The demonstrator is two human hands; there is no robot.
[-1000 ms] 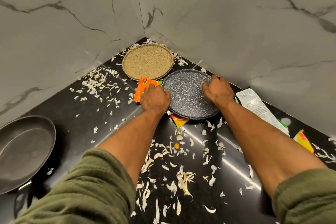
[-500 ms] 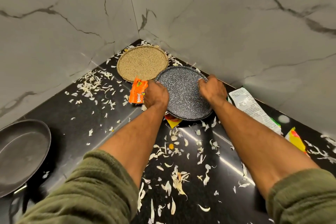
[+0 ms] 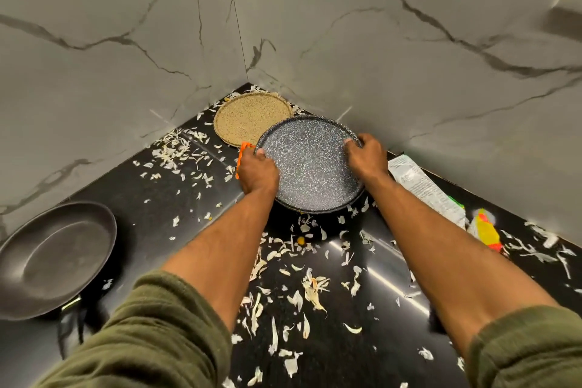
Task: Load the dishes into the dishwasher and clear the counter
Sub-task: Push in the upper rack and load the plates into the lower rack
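Head view: the speckled plate (image 3: 310, 164), flat on the counter (image 3: 132, 192) half a second ago, now tilts with its far rim raised, overlapping the tan plate (image 3: 248, 120) in the corner. The left hand (image 3: 257, 171) grips its left rim, fingers curled, an orange wrapper (image 3: 242, 154) beside them. The right hand (image 3: 367, 156) grips the right rim. Both forearms extend forward. A pan (image 3: 53, 258) sits far left.

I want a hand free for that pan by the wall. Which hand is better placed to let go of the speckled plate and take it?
Left. The left hand grips the speckled plate on the side nearer the pan, which lies far to the person's left. The right hand grips the opposite rim and would probably have to cross over.
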